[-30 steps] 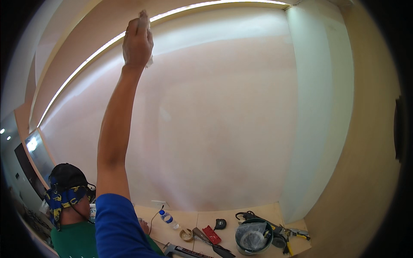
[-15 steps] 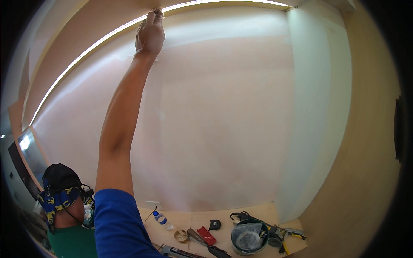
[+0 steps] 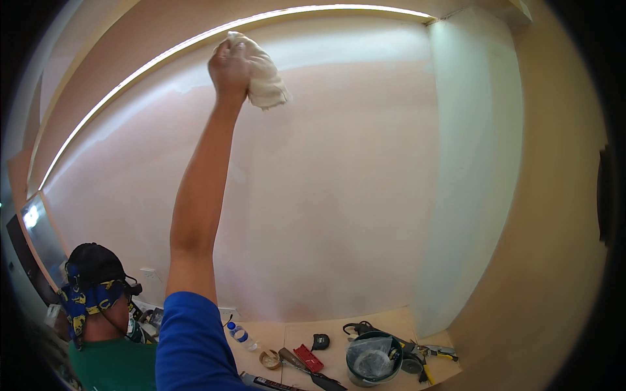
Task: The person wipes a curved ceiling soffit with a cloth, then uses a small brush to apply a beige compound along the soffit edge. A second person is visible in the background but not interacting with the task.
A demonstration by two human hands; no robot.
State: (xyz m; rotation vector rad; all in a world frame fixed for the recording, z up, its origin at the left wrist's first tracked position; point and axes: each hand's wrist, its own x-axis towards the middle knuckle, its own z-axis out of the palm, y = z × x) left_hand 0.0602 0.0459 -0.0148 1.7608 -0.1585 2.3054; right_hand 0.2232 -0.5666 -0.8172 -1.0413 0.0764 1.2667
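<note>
My left arm in a blue sleeve reaches up. My left hand is closed on a cream cloth, which hangs to the right of my fingers just below the long light strip along the top edge of the pale pink wall. A white band runs along the upper part of that wall. My right hand is not in view.
A co-worker in a green shirt is at lower left. A wooden surface holds a bottle, tape roll, tape measure, red item, bucket and several tools. A plywood panel stands at right.
My left hand has moved right since the earliest frame, rising and then dropping slightly from the light strip. The cloth, mostly hidden before, now shows beside my fingers.
</note>
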